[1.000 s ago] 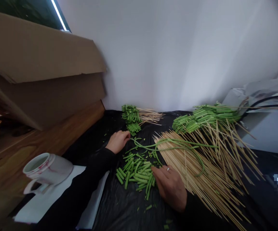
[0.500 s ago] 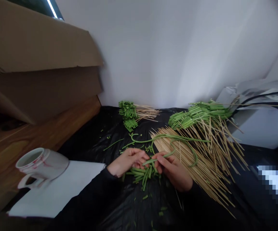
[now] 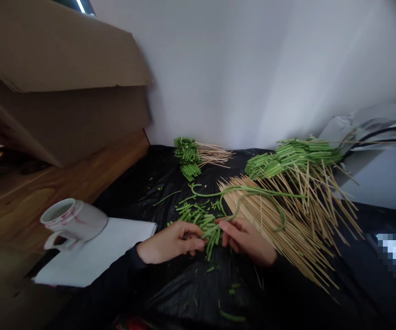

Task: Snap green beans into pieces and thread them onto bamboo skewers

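Note:
My right hand [image 3: 249, 240] pinches the end of a long green bean [image 3: 242, 204] between thumb and fingers. The bean curls away over a sheaf of thin bamboo skewers [image 3: 287, 236]. My left hand [image 3: 173, 240] is just left of a heap of short cut bean pieces [image 3: 213, 236]. Its fingers are loosely curled, with a gap between thumb and forefinger and nothing visible between them. Beyond my hands lie skewers threaded with rows of bean pieces, one bundle [image 3: 188, 156] at the back middle and a larger bundle [image 3: 294, 156] at the back right.
A mug [image 3: 76, 220] stands at the left beside white paper [image 3: 115, 245]. A large cardboard box [image 3: 63, 50] is at the back left. Black plastic sheeting [image 3: 184, 293] covers the work surface, with bean scraps scattered on it. A white wall [image 3: 218, 68] rises behind.
My left hand has come away from the bean and moved left, its fingers loosening. My right hand still holds the bean. The whole view has shifted slightly.

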A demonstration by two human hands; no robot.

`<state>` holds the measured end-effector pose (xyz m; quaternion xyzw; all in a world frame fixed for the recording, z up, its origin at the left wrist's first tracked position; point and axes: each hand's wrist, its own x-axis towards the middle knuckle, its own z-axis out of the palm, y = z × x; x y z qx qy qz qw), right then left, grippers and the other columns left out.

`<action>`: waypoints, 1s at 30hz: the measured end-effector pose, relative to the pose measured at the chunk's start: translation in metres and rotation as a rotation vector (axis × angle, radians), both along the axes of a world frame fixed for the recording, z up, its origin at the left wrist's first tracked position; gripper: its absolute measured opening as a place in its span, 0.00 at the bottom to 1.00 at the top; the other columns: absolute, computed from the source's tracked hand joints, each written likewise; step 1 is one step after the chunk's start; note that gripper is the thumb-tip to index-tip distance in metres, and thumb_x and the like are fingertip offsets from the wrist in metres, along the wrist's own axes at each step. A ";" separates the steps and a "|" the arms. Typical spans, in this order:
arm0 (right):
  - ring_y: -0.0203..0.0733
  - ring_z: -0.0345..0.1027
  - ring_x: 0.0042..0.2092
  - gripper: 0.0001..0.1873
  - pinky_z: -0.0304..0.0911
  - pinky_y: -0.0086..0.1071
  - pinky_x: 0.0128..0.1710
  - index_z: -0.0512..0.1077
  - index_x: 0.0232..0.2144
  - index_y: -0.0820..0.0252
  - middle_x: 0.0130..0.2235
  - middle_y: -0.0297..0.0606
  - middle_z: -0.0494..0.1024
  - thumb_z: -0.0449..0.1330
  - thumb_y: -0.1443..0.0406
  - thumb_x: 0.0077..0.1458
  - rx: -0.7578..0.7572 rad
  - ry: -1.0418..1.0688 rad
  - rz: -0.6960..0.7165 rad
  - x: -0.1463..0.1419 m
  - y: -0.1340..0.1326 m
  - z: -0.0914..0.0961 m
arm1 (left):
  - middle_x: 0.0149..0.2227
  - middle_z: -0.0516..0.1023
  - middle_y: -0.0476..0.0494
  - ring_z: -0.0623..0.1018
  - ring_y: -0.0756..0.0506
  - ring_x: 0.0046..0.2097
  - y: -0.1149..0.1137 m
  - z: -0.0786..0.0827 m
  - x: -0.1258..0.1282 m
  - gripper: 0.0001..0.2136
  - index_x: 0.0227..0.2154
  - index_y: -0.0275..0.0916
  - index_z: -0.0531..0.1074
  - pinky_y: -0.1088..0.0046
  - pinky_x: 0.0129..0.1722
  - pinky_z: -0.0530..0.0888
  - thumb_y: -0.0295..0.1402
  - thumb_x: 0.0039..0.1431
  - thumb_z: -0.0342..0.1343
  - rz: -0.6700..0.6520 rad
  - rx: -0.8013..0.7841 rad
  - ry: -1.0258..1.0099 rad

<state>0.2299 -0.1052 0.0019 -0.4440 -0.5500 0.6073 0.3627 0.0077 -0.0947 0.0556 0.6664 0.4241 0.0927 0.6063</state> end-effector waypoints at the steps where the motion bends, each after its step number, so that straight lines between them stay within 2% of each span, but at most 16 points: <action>1: 0.28 0.54 0.16 0.25 0.46 0.25 0.16 0.73 0.34 0.64 0.20 0.30 0.71 0.53 0.47 0.58 0.009 -0.084 0.037 0.000 -0.001 0.000 | 0.34 0.78 0.44 0.73 0.51 0.30 -0.006 0.002 -0.004 0.18 0.40 0.34 0.76 0.77 0.28 0.66 0.45 0.55 0.58 -0.004 0.012 0.015; 5: 0.30 0.55 0.17 0.25 0.50 0.26 0.18 0.74 0.27 0.62 0.16 0.29 0.68 0.51 0.49 0.60 0.117 -0.292 0.080 0.007 -0.007 0.005 | 0.33 0.78 0.44 0.73 0.49 0.32 -0.031 0.009 -0.019 0.18 0.42 0.35 0.76 0.77 0.31 0.67 0.44 0.57 0.56 -0.031 0.050 0.079; 8: 0.32 0.58 0.20 0.20 0.53 0.27 0.21 0.74 0.26 0.60 0.17 0.29 0.69 0.53 0.53 0.60 0.218 -0.340 0.043 0.019 -0.024 0.022 | 0.35 0.79 0.44 0.75 0.47 0.35 -0.054 0.018 -0.021 0.16 0.41 0.36 0.76 0.76 0.33 0.68 0.43 0.59 0.54 -0.033 0.133 0.169; 11: 0.33 0.60 0.21 0.16 0.55 0.27 0.22 0.74 0.28 0.57 0.20 0.29 0.71 0.54 0.56 0.60 0.227 -0.334 0.079 0.036 -0.060 0.040 | 0.37 0.79 0.46 0.76 0.46 0.38 -0.090 0.025 -0.013 0.11 0.39 0.41 0.77 0.74 0.39 0.69 0.39 0.60 0.53 -0.105 0.265 0.260; 13: 0.33 0.64 0.23 0.13 0.58 0.27 0.23 0.75 0.28 0.56 0.22 0.30 0.73 0.56 0.58 0.59 0.211 -0.353 0.198 0.045 -0.093 0.044 | 0.36 0.79 0.47 0.77 0.46 0.39 -0.120 0.019 -0.006 0.09 0.37 0.44 0.78 0.73 0.40 0.70 0.36 0.60 0.53 -0.229 0.295 0.316; 14: 0.34 0.67 0.24 0.11 0.60 0.26 0.24 0.75 0.29 0.55 0.22 0.30 0.75 0.56 0.60 0.60 0.196 -0.364 0.274 0.047 -0.111 0.042 | 0.39 0.80 0.47 0.77 0.44 0.42 -0.135 0.012 -0.003 0.09 0.39 0.46 0.77 0.72 0.42 0.71 0.36 0.59 0.54 -0.247 0.333 0.347; 15: 0.35 0.70 0.26 0.09 0.63 0.26 0.26 0.76 0.31 0.54 0.25 0.30 0.77 0.57 0.62 0.59 0.215 -0.376 0.345 0.048 -0.128 0.037 | 0.43 0.79 0.46 0.76 0.42 0.45 -0.150 0.001 0.000 0.12 0.44 0.48 0.76 0.70 0.45 0.71 0.34 0.57 0.56 -0.231 0.376 0.381; 17: 0.37 0.75 0.34 0.08 0.68 0.26 0.33 0.76 0.38 0.52 0.35 0.32 0.81 0.59 0.67 0.57 0.379 -0.425 0.395 0.044 -0.159 0.016 | 0.54 0.74 0.42 0.72 0.38 0.54 -0.175 -0.028 0.004 0.23 0.54 0.49 0.69 0.64 0.53 0.69 0.30 0.53 0.58 -0.188 0.482 0.490; 19: 0.41 0.75 0.45 0.17 0.70 0.29 0.42 0.73 0.47 0.54 0.45 0.37 0.80 0.62 0.69 0.54 0.633 -0.503 0.337 0.034 -0.183 -0.016 | 0.60 0.67 0.37 0.67 0.36 0.60 -0.191 -0.059 0.006 0.29 0.59 0.46 0.63 0.58 0.57 0.65 0.27 0.53 0.56 -0.228 0.559 0.583; 22: 0.50 0.70 0.53 0.29 0.69 0.38 0.49 0.66 0.56 0.62 0.54 0.46 0.73 0.64 0.71 0.50 0.873 -0.756 0.194 0.017 -0.200 -0.067 | 0.60 0.66 0.29 0.66 0.33 0.61 -0.196 -0.095 0.007 0.26 0.60 0.37 0.62 0.49 0.59 0.60 0.24 0.57 0.50 -0.235 0.659 0.777; 24: 0.53 0.70 0.52 0.35 0.68 0.43 0.49 0.62 0.59 0.64 0.55 0.48 0.72 0.65 0.72 0.48 0.939 -0.869 0.144 0.008 -0.200 -0.093 | 0.55 0.71 0.28 0.69 0.33 0.58 -0.193 -0.109 0.008 0.23 0.58 0.36 0.64 0.48 0.57 0.61 0.24 0.58 0.49 -0.197 0.704 0.863; 26: 0.52 0.72 0.49 0.36 0.69 0.43 0.46 0.60 0.59 0.64 0.54 0.48 0.73 0.64 0.71 0.49 0.958 -0.911 0.156 0.004 -0.194 -0.109 | 0.49 0.76 0.29 0.73 0.33 0.52 -0.190 -0.117 0.009 0.22 0.55 0.35 0.66 0.50 0.54 0.64 0.30 0.57 0.54 -0.185 0.686 0.862; 30: 0.48 0.73 0.45 0.25 0.68 0.39 0.44 0.65 0.53 0.61 0.46 0.43 0.77 0.62 0.67 0.53 0.903 -0.904 0.157 0.004 -0.184 -0.116 | 0.48 0.76 0.29 0.74 0.33 0.50 -0.194 -0.123 0.011 0.23 0.52 0.35 0.68 0.52 0.52 0.66 0.37 0.54 0.60 -0.197 0.697 0.800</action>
